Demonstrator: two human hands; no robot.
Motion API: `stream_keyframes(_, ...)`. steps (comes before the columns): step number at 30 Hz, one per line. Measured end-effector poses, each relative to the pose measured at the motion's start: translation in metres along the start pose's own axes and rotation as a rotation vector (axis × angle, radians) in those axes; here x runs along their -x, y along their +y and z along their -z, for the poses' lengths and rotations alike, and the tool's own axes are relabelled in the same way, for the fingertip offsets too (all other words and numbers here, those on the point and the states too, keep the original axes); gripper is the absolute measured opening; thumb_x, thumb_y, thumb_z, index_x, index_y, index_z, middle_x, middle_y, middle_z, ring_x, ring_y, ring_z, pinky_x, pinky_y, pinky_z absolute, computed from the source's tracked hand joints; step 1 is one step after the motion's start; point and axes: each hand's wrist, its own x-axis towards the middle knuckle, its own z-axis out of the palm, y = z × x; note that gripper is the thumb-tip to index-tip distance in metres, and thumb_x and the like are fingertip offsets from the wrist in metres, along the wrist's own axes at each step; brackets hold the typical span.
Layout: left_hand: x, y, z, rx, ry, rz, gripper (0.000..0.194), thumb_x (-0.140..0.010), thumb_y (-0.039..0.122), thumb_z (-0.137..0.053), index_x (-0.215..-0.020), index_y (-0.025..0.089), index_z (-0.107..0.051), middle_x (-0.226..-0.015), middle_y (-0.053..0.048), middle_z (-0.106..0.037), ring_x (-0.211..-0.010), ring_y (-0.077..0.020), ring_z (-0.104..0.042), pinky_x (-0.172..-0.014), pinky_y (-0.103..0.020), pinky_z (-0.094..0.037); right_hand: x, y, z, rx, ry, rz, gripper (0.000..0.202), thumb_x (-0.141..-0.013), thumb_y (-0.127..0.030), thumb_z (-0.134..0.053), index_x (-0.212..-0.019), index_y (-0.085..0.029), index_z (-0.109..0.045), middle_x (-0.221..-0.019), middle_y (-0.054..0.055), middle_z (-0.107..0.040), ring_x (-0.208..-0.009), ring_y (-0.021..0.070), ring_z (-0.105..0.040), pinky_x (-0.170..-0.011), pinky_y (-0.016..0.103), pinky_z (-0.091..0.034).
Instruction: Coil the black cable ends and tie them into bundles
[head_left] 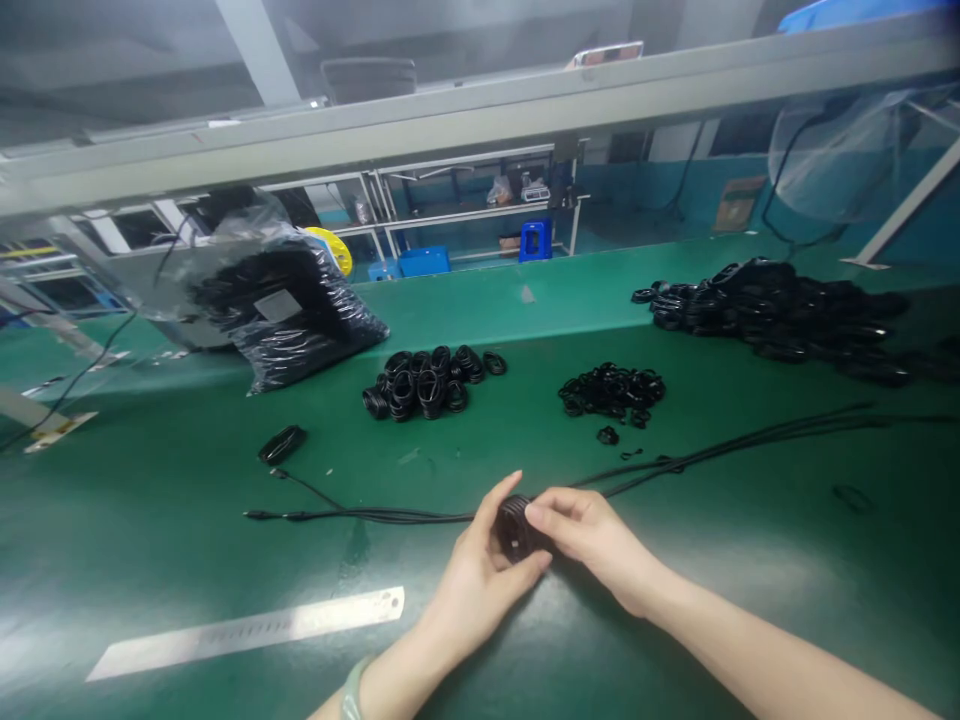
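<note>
Coiled cable [514, 512] sits in both my hands, just below the centre of the frame, its loops bunched together. My left hand [469, 585] grasps it from the left, fingers up one side and thumb beneath, which seems to stop the turns springing apart. My right hand [596, 535] pinches its upper right edge between thumb and fingers, probably so the loops lie even; I cannot tell whether anything binds them. Long black cables [727, 450] stretch from behind my hands towards the right edge, and more cable ends [307, 516] reach left of centre, laid lengthwise perhaps so they don't tangle. Above centre, finished-looking coils [431, 385] are grouped within reach, with a heap of small black pieces [611, 388] to their right, apart from them, likely to avoid mixing. A bigger dark heap [780, 310] fills the upper right, and a metal ruler [255, 633] lies flat at lower left, beside my working space.
</note>
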Motion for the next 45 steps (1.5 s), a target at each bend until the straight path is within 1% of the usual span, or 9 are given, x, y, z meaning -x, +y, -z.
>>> stream_keyframes(5, 0.0, 0.006, 0.001, 0.147, -0.055, 0.077, 0.066, -0.083, 0.034, -0.071, -0.138, 0.029, -0.035, -0.117, -0.008, -0.059, -0.079, -0.0154, -0.068, -0.075, -0.034, -0.055, -0.004, 0.001, 0.011, 0.239, -0.091, 0.158, 0.038, -0.086, -0.055, -0.065, -0.08, -0.019, -0.073, -0.082, 0.001, -0.054, -0.076, 0.0161, -0.054, -0.073, 0.03, -0.043)
stream_keyframes(11, 0.0, 0.007, 0.007, 0.042, -0.083, 0.037, 0.051, -0.08, 0.026, -0.075, -0.122, 0.025, -0.047, -0.12, -0.008, -0.062, -0.114, -0.0227, -0.06, -0.095, -0.034, -0.047, -0.002, 0.001, 0.014, 0.391, -0.114, 0.199, 0.035, -0.088, -0.054, -0.064, -0.084, -0.02, -0.073, -0.084, 0.004, -0.055, -0.08, 0.019, -0.054, -0.074, 0.032, -0.042)
stream_keyframes(15, 0.0, 0.007, 0.008, 0.136, -0.079, 0.122, 0.053, -0.076, 0.028, -0.079, -0.117, 0.022, -0.047, -0.117, -0.009, -0.062, -0.092, -0.0186, -0.066, -0.077, -0.031, -0.053, 0.0, 0.0, 0.01, 0.438, -0.169, 0.255, 0.031, -0.096, -0.045, -0.052, -0.092, -0.021, -0.07, -0.088, 0.005, -0.057, -0.078, 0.0179, -0.054, -0.07, 0.031, -0.042)
stream_keyframes(19, 0.001, 0.011, 0.007, 0.255, -0.126, 0.135, 0.067, -0.074, 0.027, -0.082, -0.129, 0.024, -0.042, -0.117, -0.01, -0.063, -0.096, -0.0185, -0.066, -0.08, -0.03, -0.052, 0.0, 0.004, 0.01, 0.452, -0.097, 0.269, 0.014, -0.088, -0.034, -0.064, -0.093, -0.021, -0.069, -0.087, 0.003, -0.057, -0.067, 0.0148, -0.052, -0.06, 0.028, -0.041)
stream_keyframes(23, -0.001, 0.013, 0.009, 0.27, -0.155, 0.2, 0.061, -0.072, 0.028, -0.083, -0.121, 0.022, -0.048, -0.108, -0.008, -0.064, -0.091, -0.0205, -0.069, -0.077, -0.033, -0.054, 0.0, 0.002, 0.016, 0.473, -0.141, 0.35, 0.018, -0.092, -0.034, -0.061, -0.085, -0.021, -0.071, -0.087, 0.005, -0.059, -0.081, 0.0188, -0.056, -0.073, 0.032, -0.043)
stream_keyframes(29, -0.006, 0.007, 0.012, 0.222, -0.155, 0.179, 0.061, -0.065, 0.022, -0.087, -0.115, 0.021, -0.052, -0.107, -0.007, -0.063, -0.085, -0.0174, -0.068, -0.07, -0.029, -0.056, 0.007, -0.011, 0.015, 0.34, -0.384, 0.194, 0.029, -0.089, -0.048, -0.065, -0.08, -0.02, -0.068, -0.086, 0.001, -0.047, -0.075, 0.0147, -0.049, -0.068, 0.028, -0.041)
stream_keyframes(36, -0.004, 0.011, 0.023, 0.361, -0.317, 0.13, 0.055, -0.072, 0.023, -0.083, -0.117, 0.026, -0.052, -0.13, -0.012, -0.058, -0.086, -0.0221, -0.074, -0.07, -0.031, -0.06, 0.001, -0.011, 0.022, 0.202, -0.389, 0.092, 0.045, -0.084, -0.057, -0.066, -0.066, -0.016, -0.06, -0.088, 0.003, -0.058, -0.074, 0.0153, -0.054, -0.071, 0.029, -0.042)
stream_keyframes(40, -0.002, 0.016, 0.024, 0.501, -0.397, 0.059, 0.053, -0.073, 0.026, -0.082, -0.118, 0.032, -0.055, -0.16, -0.011, -0.028, -0.087, -0.0219, -0.075, -0.066, -0.026, -0.06, -0.004, -0.01, 0.026, 0.282, -0.322, 0.019, 0.051, -0.082, -0.064, -0.065, -0.071, -0.015, -0.063, -0.062, -0.004, -0.048, -0.057, 0.0097, -0.036, -0.055, 0.025, -0.025)
stream_keyframes(45, 0.001, 0.014, 0.023, 0.641, -0.531, 0.062, 0.053, -0.073, 0.031, -0.083, -0.119, 0.036, -0.057, -0.163, -0.007, -0.024, -0.088, -0.0211, -0.075, -0.063, -0.022, -0.061, -0.005, -0.005, 0.023, 0.024, -0.451, -0.184, 0.044, -0.083, -0.058, -0.067, -0.088, -0.014, -0.064, -0.049, -0.011, -0.029, -0.045, 0.0065, -0.015, -0.046, 0.026, -0.009)
